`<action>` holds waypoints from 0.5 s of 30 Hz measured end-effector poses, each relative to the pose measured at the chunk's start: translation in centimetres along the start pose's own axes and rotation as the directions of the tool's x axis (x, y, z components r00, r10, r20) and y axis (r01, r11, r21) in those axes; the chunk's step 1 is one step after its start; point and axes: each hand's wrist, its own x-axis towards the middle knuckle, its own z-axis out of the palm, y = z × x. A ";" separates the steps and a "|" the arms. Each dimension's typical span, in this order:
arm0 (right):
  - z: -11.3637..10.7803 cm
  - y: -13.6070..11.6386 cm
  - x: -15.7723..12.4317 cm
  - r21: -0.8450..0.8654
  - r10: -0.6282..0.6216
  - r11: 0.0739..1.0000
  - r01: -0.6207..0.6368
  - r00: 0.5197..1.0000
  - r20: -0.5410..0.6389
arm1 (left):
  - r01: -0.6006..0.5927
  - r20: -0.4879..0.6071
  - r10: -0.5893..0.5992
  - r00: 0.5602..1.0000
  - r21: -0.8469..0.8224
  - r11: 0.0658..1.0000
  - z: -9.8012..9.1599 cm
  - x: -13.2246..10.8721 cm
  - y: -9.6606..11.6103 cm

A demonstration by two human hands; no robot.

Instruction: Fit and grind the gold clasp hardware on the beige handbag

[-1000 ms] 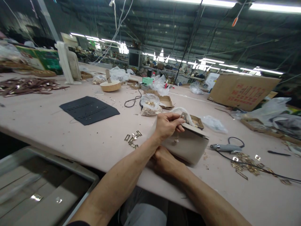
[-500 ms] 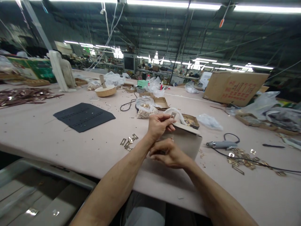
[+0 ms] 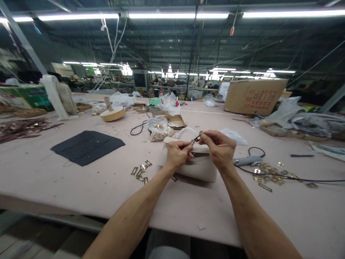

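My left hand (image 3: 178, 154) is closed in a pinch on a small metal plate (image 3: 192, 142) that points up and to the right. Facing it, my right hand (image 3: 219, 146) pinches a dark-edged rectangular metal frame (image 3: 198, 137) by its right end. The two metal pieces are close together; whether they touch I cannot tell. Under and behind both hands a beige bag-like piece (image 3: 201, 169) lies on the table, partly covered by my fingers. Several loose metal frames (image 3: 141, 170) lie left of my left forearm.
A grey handheld tool (image 3: 247, 160) with a black cord lies to the right, beside scattered gold frames (image 3: 271, 173). Further left are a dark panel (image 3: 87, 146) and a white fan (image 3: 58, 97). Bags of small parts (image 3: 160, 129) and a large carton (image 3: 254, 96) stand farther back.
My right hand has come up from low on the beige piece and now holds a metal frame against or near the left hand's plate. The beige piece sits lower and flatter; the view has shifted.
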 end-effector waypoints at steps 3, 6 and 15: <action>-0.2 1.0 0.1 -0.013 0.038 0.999 -0.038 0.999 -0.009 | 0.034 -0.034 -0.032 0.999 0.059 0.998 0.2 0.3 -0.9; -0.6 1.9 0.2 -0.004 0.087 0.996 -0.087 0.996 -0.022 | 0.073 -0.041 -0.070 0.997 0.063 0.995 0.2 0.5 -1.1; -0.6 2.1 0.4 0.056 0.149 0.987 -0.148 0.989 -0.009 | 0.106 0.020 -0.105 0.994 -0.031 0.994 -0.1 0.6 -0.2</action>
